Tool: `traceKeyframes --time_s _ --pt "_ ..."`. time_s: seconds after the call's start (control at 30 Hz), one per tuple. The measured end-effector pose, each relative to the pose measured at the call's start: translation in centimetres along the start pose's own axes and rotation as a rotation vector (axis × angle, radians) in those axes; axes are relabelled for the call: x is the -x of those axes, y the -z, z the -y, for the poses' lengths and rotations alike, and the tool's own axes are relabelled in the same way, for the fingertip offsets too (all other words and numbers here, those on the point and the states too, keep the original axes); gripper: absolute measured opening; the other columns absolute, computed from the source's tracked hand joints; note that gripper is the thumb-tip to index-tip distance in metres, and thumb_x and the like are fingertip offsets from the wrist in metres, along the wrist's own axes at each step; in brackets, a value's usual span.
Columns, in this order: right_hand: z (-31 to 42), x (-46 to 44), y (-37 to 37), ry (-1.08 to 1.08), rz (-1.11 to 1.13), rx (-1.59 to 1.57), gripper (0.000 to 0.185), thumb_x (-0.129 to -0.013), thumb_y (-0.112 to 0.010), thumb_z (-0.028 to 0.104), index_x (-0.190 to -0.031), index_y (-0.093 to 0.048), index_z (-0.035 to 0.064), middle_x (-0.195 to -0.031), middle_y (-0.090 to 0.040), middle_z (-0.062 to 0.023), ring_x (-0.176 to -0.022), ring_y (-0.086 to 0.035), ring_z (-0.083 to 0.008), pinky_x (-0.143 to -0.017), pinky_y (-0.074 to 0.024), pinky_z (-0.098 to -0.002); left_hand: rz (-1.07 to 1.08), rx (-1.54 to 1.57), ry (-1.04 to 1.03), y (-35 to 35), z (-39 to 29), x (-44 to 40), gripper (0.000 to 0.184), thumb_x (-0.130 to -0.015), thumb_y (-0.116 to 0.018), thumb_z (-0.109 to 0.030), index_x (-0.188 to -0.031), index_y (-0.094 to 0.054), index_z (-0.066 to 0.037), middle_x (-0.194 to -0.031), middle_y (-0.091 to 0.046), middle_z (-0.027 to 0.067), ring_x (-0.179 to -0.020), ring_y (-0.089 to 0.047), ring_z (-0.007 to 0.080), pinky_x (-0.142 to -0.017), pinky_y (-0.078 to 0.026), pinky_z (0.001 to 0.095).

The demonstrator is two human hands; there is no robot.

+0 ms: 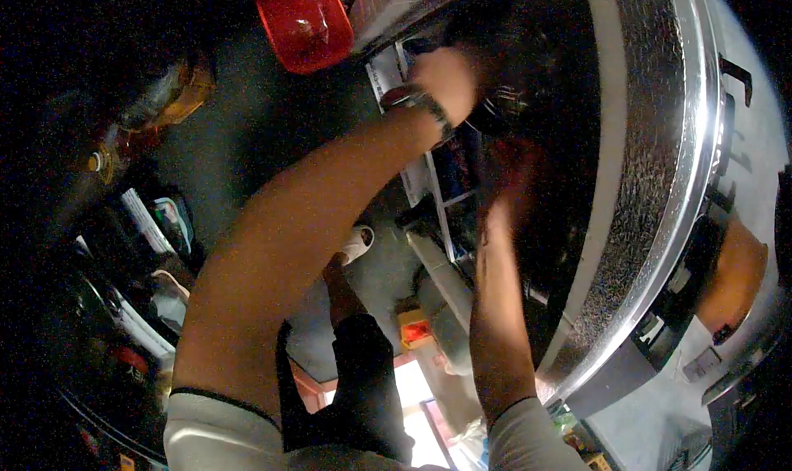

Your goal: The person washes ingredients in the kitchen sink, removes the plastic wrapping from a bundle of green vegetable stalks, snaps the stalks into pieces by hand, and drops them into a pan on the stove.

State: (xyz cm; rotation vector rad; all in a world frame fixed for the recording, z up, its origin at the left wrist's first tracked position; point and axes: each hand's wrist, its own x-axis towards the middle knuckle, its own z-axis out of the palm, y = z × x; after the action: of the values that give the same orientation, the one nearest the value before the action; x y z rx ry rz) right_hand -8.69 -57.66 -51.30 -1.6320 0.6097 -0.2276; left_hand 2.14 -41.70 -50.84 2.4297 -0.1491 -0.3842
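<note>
My left hand (pixel 448 77), with a dark-strapped watch (pixel 425 108) on its wrist, reaches into the deep shadow under a counter. Its fingers are lost in the dark. Close by, my right hand (pixel 509 170) is dim and smeared by motion, so its fingers cannot be made out. Between the two hands a few thin shiny glints (pixel 505 104) show on something too dark to name. Beside them stands a pale-framed rack (pixel 445 203) with dark contents.
The counter's shiny metal edge (pixel 701 100) curves down the right side. A red plastic basket (pixel 305 21) sits at the upper left. Bottles and packages (pixel 169 96) lie in shadow at left. Below are the grey floor (pixel 247 133) and my shoe (pixel 358 245).
</note>
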Motion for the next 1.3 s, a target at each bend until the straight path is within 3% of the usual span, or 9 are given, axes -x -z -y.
traceKeyframes --time_s 0.1,0.17,0.37,0.53,0.73,0.83,0.9,1.1,1.3 --pt "0.9 0.6 -2.1 0.029 -0.005 -0.006 0.036 -0.099 -0.047 0.038 -0.105 -0.059 0.0044 -0.100 -0.062 -0.0085 -0.095 -0.060 -0.0225 -0.089 -0.0483 -0.0378 -0.289 0.372 0.047 -2.3 3.2 2.4 0.016 -0.087 -0.059 -0.013 -0.100 -0.061 -0.004 -0.085 -0.067 0.0148 -0.072 -0.066 0.0312 -0.066 -0.055 0.0376" --pt "0.5 0.8 -2.5 0.077 0.085 0.131 0.034 -0.099 -0.048 0.035 -0.106 -0.059 0.0030 -0.101 -0.062 -0.0093 -0.092 -0.061 -0.0227 -0.089 -0.0495 -0.0383 -0.381 0.699 -0.029 -5.4 6.2 5.3 0.017 -0.089 -0.059 -0.022 -0.091 -0.055 -0.006 -0.083 -0.065 0.0192 -0.076 -0.065 0.0387 -0.063 -0.051 0.0478" --pt "-2.2 2.4 -3.3 0.379 0.215 0.825 0.027 -0.100 -0.049 0.025 -0.109 -0.058 0.0010 -0.101 -0.062 -0.0111 -0.092 -0.063 -0.0200 -0.084 -0.0504 -0.0337 -0.106 0.590 0.238 -7.9 11.1 16.4 0.021 -0.091 -0.061 -0.023 -0.103 -0.060 -0.006 -0.093 -0.068 0.0144 -0.082 -0.066 0.0342 -0.072 -0.054 0.0401" --pt "-0.1 1.8 -5.8 0.049 0.245 0.438 0.029 -0.099 -0.052 0.027 -0.108 -0.058 0.0000 -0.103 -0.064 -0.0112 -0.087 -0.064 -0.0180 -0.079 -0.0518 -0.0320 -0.044 0.702 0.390 -8.0 13.4 23.3 0.029 -0.094 -0.058 -0.031 -0.107 -0.061 -0.006 -0.100 -0.069 0.0141 -0.085 -0.067 0.0320 -0.075 -0.054 0.0408" --pt "-0.4 1.1 -6.7 0.103 0.213 0.385 0.026 -0.099 -0.054 0.025 -0.107 -0.059 0.0009 -0.096 -0.065 -0.0099 -0.084 -0.065 -0.0171 -0.078 -0.0537 -0.0316 0.160 0.521 0.465 -7.6 15.5 27.8 0.030 -0.095 -0.055 -0.035 -0.109 -0.062 -0.010 -0.100 -0.069 0.0137 -0.092 -0.067 0.0313 -0.075 -0.052 0.0455" --pt "-0.9 1.5 -8.3 -0.058 0.164 0.262 0.024 -0.098 -0.055 0.023 -0.107 -0.059 0.0014 -0.095 -0.066 -0.0107 -0.087 -0.066 -0.0187 -0.079 -0.0542 -0.0318 0.142 0.323 0.476 -7.4 16.6 29.9 0.028 -0.094 -0.056 -0.034 -0.109 -0.063 -0.011 -0.101 -0.069 0.0117 -0.087 -0.067 0.0307 -0.073 -0.052 0.0461" --pt "-1.2 1.9 -9.1 -0.018 0.198 0.096 0.024 -0.097 -0.057 0.023 -0.107 -0.059 0.0013 -0.095 -0.065 -0.0108 -0.088 -0.066 -0.0197 -0.079 -0.0543 -0.0324 0.116 0.157 0.238 -8.6 18.0 30.8 0.024 -0.092 -0.058 -0.031 -0.106 -0.063 -0.012 -0.096 -0.070 0.0094 -0.079 -0.068 0.0300 -0.070 -0.053 0.0451" --pt "0.4 2.4 -9.0 -0.089 0.266 0.047 0.026 -0.097 -0.057 0.019 -0.114 -0.057 -0.0014 -0.104 -0.064 -0.0111 -0.092 -0.066 -0.0196 -0.079 -0.0547 -0.0325 0.067 0.584 0.505 -6.9 18.0 31.0 0.020 -0.090 -0.061 -0.028 -0.102 -0.063 -0.012 -0.083 -0.070 0.0101 -0.074 -0.068 0.0290 -0.065 -0.054 0.0404" --pt "0.7 4.3 -8.5 -0.071 0.251 0.076 0.039 -0.097 -0.056 0.016 -0.130 -0.050 -0.0046 -0.116 -0.061 -0.0128 -0.098 -0.064 -0.0188 -0.081 -0.0536 -0.0317 0.022 0.348 0.406 -9.1 19.8 33.4 0.017 -0.089 -0.063 -0.024 -0.100 -0.063 -0.011 -0.087 -0.070 0.0121 -0.071 -0.067 0.0311 -0.066 -0.053 0.0404"
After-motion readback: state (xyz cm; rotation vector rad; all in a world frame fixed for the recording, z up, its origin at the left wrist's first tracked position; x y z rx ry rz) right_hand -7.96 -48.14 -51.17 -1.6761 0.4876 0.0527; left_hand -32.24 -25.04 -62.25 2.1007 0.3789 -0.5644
